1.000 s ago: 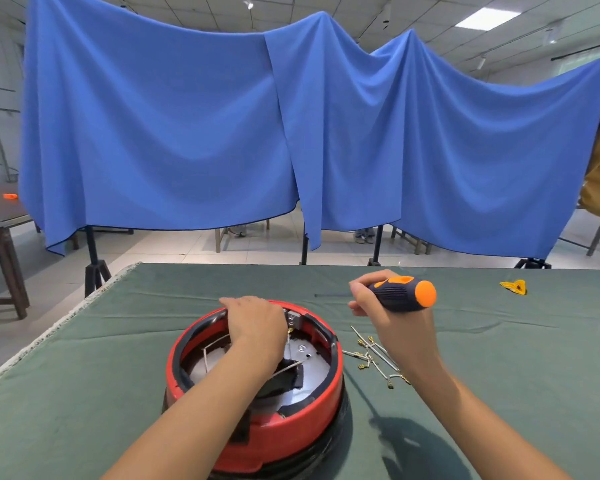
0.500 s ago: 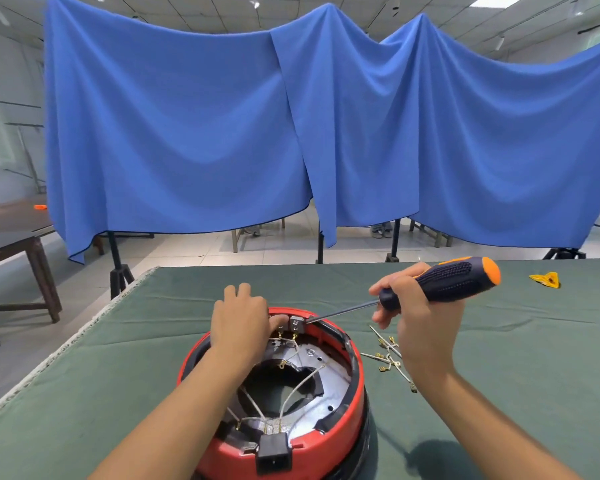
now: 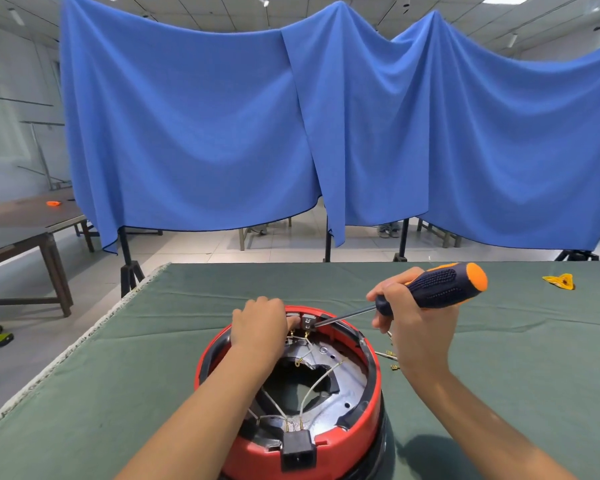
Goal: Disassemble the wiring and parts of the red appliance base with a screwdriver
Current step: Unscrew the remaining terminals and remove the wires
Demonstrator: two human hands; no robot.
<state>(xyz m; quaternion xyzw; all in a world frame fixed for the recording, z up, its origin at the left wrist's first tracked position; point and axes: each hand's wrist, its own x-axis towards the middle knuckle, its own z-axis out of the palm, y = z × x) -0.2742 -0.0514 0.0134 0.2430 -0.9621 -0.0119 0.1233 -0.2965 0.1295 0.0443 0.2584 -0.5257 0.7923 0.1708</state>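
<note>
Both forearms are bare up to the frame edge; the left hand [image 3: 258,323] and right hand [image 3: 418,327] wear no gloves, rings or watch.

**Count on and around the green table**

One round red plastic appliance base [image 3: 326,441]. One black-and-orange-handled screwdriver [image 3: 440,289]. Two bare hands: left [image 3: 260,323], right [image 3: 416,323]. One yellow plastic piece [image 3: 560,281]. Several loose brass-tipped wires [image 3: 390,356], number unclear.

Bright even ceiling light, soft shadows on table, wide-angle edge bending, slight blur
</note>
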